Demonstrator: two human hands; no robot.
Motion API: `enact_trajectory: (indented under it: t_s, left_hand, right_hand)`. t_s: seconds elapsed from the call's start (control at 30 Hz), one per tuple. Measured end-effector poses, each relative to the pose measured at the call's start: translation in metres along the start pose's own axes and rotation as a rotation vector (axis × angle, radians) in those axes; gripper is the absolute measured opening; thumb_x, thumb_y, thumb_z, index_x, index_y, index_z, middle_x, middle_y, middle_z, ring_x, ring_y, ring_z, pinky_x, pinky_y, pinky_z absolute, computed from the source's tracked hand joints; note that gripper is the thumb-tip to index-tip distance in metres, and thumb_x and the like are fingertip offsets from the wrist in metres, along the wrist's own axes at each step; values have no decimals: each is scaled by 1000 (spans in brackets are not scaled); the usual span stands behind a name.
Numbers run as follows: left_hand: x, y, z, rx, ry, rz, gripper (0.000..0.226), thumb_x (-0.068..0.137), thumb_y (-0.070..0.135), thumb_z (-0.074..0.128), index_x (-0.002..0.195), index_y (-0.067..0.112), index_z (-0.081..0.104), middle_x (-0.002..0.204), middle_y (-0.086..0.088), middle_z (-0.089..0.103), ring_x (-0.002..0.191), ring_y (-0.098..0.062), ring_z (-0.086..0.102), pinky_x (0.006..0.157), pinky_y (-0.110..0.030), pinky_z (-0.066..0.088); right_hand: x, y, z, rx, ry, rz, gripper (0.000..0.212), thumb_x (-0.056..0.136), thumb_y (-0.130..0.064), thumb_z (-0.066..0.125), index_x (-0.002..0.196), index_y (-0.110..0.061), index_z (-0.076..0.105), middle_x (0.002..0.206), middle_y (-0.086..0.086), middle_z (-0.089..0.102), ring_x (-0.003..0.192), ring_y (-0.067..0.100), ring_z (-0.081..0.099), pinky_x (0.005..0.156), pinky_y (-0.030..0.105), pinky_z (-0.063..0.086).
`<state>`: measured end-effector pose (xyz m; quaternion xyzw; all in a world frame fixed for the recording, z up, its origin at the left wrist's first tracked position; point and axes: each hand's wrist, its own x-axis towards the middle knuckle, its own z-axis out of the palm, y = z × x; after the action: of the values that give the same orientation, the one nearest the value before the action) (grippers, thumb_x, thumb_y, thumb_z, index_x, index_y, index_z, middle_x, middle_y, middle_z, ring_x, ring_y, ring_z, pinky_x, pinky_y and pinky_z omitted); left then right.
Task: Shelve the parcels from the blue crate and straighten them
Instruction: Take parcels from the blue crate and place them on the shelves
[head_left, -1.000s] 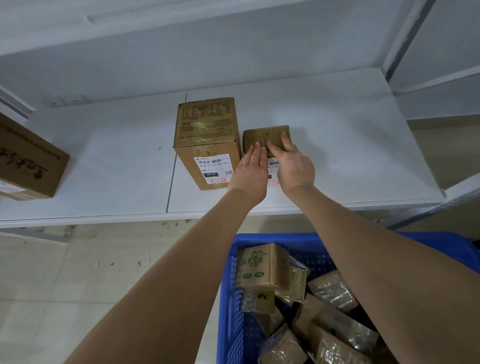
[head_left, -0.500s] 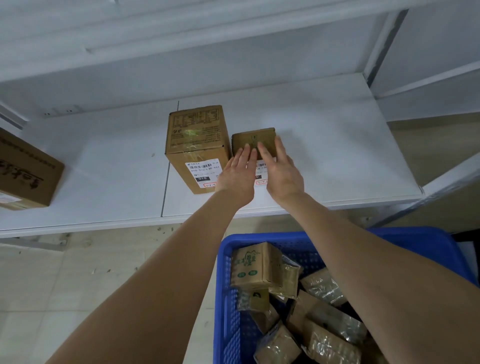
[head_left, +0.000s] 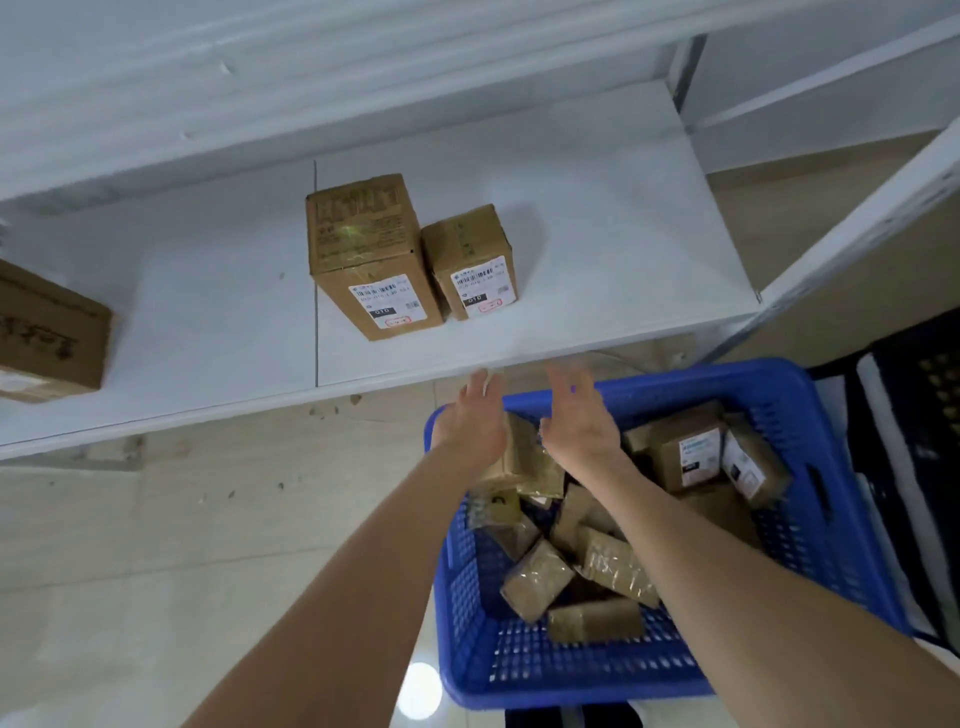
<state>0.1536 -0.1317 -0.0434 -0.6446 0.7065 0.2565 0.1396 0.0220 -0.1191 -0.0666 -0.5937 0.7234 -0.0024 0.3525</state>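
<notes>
Both hands, left hand (head_left: 474, 422) and right hand (head_left: 577, 415), hang apart and empty over the blue crate (head_left: 852, 525). Ahead of them two parcels (head_left: 470, 260) stand side by side on the shelf (head_left: 597, 208). The next step, I judge, is reaching down for another parcel just below the palms.

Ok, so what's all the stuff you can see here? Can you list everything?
tall cardboard parcel: one, brown, standing mid-shelf, white label facing out
small cardboard parcel: one, brown, touching the tall one's right side, labelled too
big cardboard box: one, brown, at the shelf's left end, partly cut off
shelf: one, white, in front of the person
blue crate: one, on the floor below the shelf's front edge
parcels in the crate: many, brown, jumbled; too piled to count
dark crate: one, black, right of the blue one
floor: beige tiles
left hand: open, empty, over the crate
right hand: open, empty, beside the left
</notes>
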Motion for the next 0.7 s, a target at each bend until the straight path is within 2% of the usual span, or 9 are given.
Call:
enact_trajectory:
  t_s: [0.1,0.23,0.33,0.4,0.43,0.5,0.53,0.63,0.7]
  left_hand:
    - [1,-7,44,-105,-68,-63,55,94,12,46,146,11,28,151,-9,27,131,-28,41,100,-37,41]
    - [18,-23,107,-242,-145,-151,51,94,12,47,143,8,35,151,-13,26,134,-31,37,106,-39,36]
    - [43,-42,143,-286,-122,-206,51,95,6,40,145,12,34,146,-13,34,126,-32,44,100,-41,42]
    - [57,-52,159,-323,-97,-260,51,96,6,36,146,16,32,140,-14,40,116,-34,52,92,-44,47]
    - [62,-56,164,-353,-89,-278,49,98,9,35,146,16,33,138,-16,42,114,-35,53,90,-44,46]
    - [67,-61,171,-404,-94,-300,42,102,17,33,144,12,36,134,-18,46,114,-36,52,87,-41,43]
    - [67,-61,172,-432,-106,-317,41,103,22,31,143,10,37,132,-20,49,114,-36,52,85,-39,42]
    - [55,-54,161,-573,-130,-367,44,103,32,30,140,10,40,129,-19,53,115,-35,51,87,-36,41]
    - [40,-44,143,-768,-128,-434,46,101,40,33,140,16,41,131,-14,52,116,-31,52,90,-34,44]
  right_hand:
    - [4,27,40,332,-161,260,74,91,-29,64,151,-17,23,152,11,29,132,32,42,102,42,42]
    - [23,48,101,626,-228,374,94,80,-37,77,151,-10,23,152,7,35,138,28,34,113,42,31]
    - [46,45,139,654,-269,432,107,70,-56,78,152,-13,24,152,8,36,140,29,33,115,45,29]
    - [62,43,161,706,-277,452,124,51,-74,77,150,-16,30,149,8,42,136,28,40,112,46,35]
    - [66,43,167,721,-270,460,128,48,-75,78,149,-15,29,147,9,44,134,28,42,110,45,36]
    - [75,46,180,709,-243,489,114,58,-58,84,147,-11,31,143,12,47,131,30,46,107,42,40]
    - [74,45,180,694,-246,511,114,55,-54,86,146,-10,34,141,13,49,128,30,48,105,42,42]
    - [70,47,181,660,-238,541,133,23,-69,76,140,-16,41,135,11,52,119,30,53,98,46,48]
    - [50,40,159,577,-203,510,131,28,-69,80,141,-17,37,141,9,43,126,30,45,103,48,44]
